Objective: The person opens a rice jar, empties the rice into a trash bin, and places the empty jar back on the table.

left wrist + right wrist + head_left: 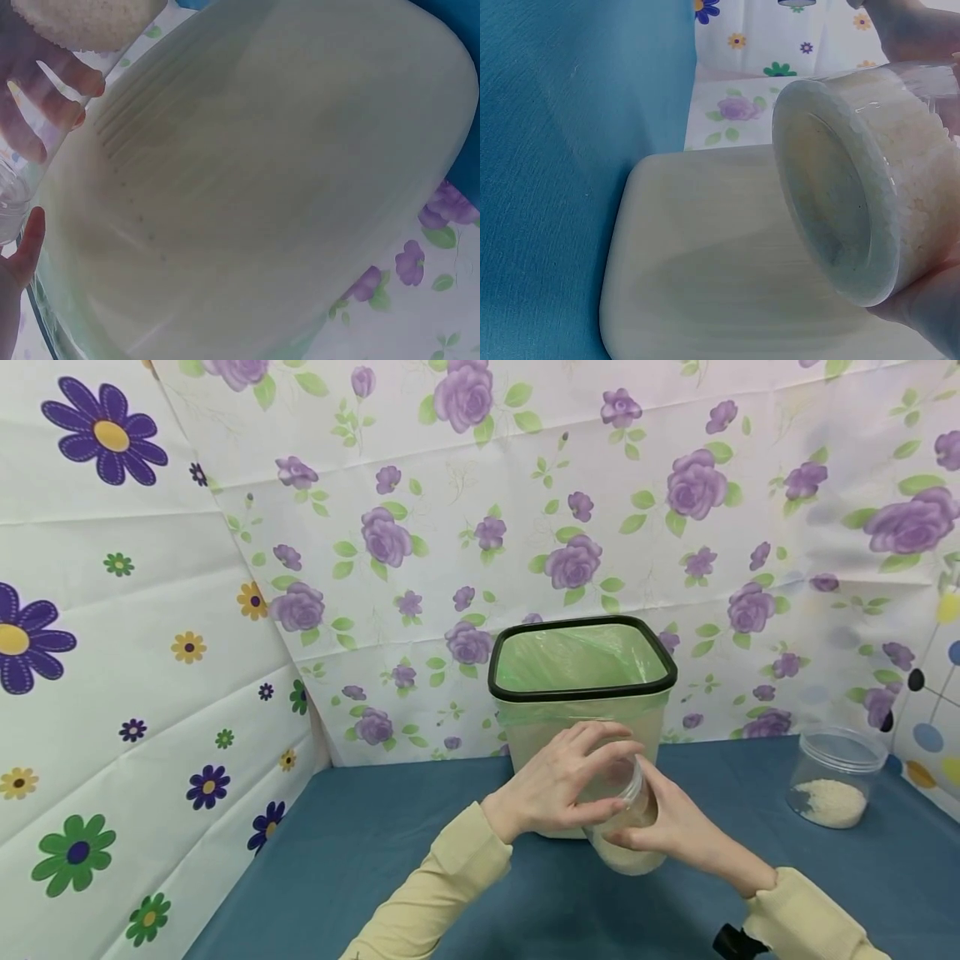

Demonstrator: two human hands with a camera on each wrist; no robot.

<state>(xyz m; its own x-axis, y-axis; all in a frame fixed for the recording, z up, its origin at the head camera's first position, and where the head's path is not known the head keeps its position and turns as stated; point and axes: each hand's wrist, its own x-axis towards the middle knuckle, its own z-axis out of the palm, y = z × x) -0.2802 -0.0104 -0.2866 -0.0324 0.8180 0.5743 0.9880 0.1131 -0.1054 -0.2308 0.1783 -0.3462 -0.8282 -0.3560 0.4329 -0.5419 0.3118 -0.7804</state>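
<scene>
A clear plastic jar (630,858) with white rice in its bottom is held tilted in front of a bin. My right hand (684,827) grips its side, thumb on the near face and fingers hidden behind. My left hand (551,777) curls over the jar's upper end, fingers spread across it and thumb along the ridged rim. In the left wrist view, rice (97,22) shows through the jar wall, with right-hand fingers beyond it and the left thumb (30,244) by the rim. The right wrist view shows the jar's round base (829,195) from below.
Right behind the hands stands a pale green bin (517,743) with a black rim and a plastic liner. A second clear jar (840,747) holding rice stands at the right on the blue tablecloth (360,860). Flowered sheets (420,585) hang around the table.
</scene>
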